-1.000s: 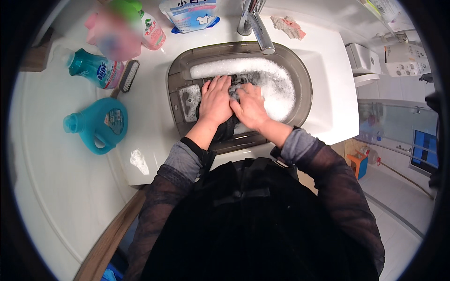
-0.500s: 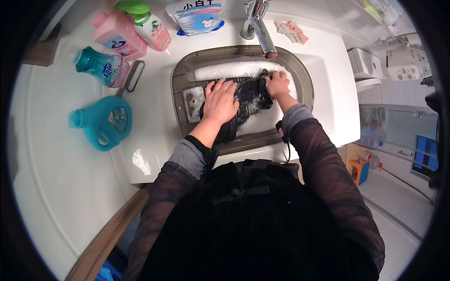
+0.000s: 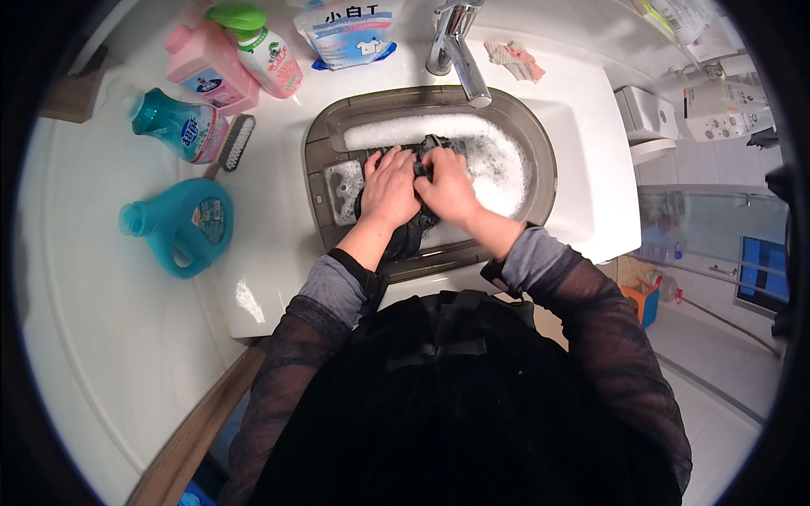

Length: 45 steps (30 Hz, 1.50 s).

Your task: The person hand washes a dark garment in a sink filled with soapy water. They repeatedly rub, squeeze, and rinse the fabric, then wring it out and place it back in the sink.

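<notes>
A dark wet garment [image 3: 405, 232] lies in a grey wash basin [image 3: 540, 160] full of white suds, set in a white sink. My left hand [image 3: 390, 187] presses flat on the garment's left part. Close beside it, my right hand [image 3: 447, 187] is closed on a bunched fold of the same cloth near its top. Both hands touch each other over the cloth. Most of the garment is hidden under the hands and foam.
A chrome tap [image 3: 456, 46] stands behind the basin. On the white counter to the left are a teal detergent jug [image 3: 181, 223], a teal bottle [image 3: 173, 126], a pink bottle [image 3: 211, 63], a green-capped bottle [image 3: 261, 46], a scrub brush [image 3: 236, 142] and a refill pouch [image 3: 350, 32]. A small rag [image 3: 515, 59] lies at the back.
My right hand has come back from the basin's far right to the middle, next to my left hand, pulling the cloth together. The left hand has shifted slightly up.
</notes>
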Each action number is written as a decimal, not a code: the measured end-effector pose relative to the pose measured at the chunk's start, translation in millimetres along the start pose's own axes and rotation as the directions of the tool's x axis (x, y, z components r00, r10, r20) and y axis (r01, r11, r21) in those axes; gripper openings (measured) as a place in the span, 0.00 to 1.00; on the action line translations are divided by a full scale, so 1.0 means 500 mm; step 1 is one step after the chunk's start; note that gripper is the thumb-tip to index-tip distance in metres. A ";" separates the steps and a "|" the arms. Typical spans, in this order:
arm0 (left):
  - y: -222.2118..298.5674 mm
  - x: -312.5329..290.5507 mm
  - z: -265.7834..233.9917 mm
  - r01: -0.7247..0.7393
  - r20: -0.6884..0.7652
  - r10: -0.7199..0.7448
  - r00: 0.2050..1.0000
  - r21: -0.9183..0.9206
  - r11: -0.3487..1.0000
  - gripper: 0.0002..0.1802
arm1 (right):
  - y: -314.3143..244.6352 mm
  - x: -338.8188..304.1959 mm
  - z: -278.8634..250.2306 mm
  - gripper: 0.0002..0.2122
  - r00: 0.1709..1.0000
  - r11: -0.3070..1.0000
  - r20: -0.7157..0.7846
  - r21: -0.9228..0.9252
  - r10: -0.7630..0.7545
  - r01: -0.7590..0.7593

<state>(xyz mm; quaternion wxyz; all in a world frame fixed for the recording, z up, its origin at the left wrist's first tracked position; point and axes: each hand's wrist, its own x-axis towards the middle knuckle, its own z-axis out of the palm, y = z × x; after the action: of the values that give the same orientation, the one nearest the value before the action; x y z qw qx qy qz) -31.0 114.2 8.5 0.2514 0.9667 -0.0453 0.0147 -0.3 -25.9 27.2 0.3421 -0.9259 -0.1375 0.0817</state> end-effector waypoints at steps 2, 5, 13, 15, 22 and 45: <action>0.002 0.001 0.002 -0.021 -0.018 0.021 1.000 0.019 1.000 0.27 | 0.001 -0.013 0.017 0.14 0.999 0.995 -0.041 -0.096 -0.020 0.016; 0.005 0.002 0.001 -0.015 -0.001 0.015 1.000 0.029 0.999 0.28 | 0.036 0.010 0.029 0.13 0.997 0.979 -0.016 -0.189 -0.076 0.071; 0.009 0.006 -0.004 -0.022 0.034 0.020 0.999 0.061 0.998 0.30 | 0.144 0.108 0.060 0.08 0.990 0.994 -0.138 -0.110 -0.013 -0.003; 0.008 0.004 -0.005 -0.022 0.038 0.021 0.999 0.048 0.999 0.29 | 0.183 0.134 0.054 0.10 0.973 0.978 -0.139 -0.078 0.183 -0.195; 0.009 0.004 -0.008 -0.010 0.050 0.008 0.999 0.043 0.999 0.29 | 0.332 0.134 -0.083 0.15 0.899 0.807 -0.055 -0.420 0.435 -0.416; 0.017 0.002 -0.015 -0.034 0.000 0.034 0.999 0.016 0.999 0.29 | 0.180 0.118 -0.105 0.21 0.949 0.768 0.139 0.560 0.284 -0.312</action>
<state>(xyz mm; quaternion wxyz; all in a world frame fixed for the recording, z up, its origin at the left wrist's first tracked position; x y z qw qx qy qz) -30.9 110.5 19.1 0.2433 0.9678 -0.0616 0.0193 86.5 -105.4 4.3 0.5849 -0.7869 0.0341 0.1939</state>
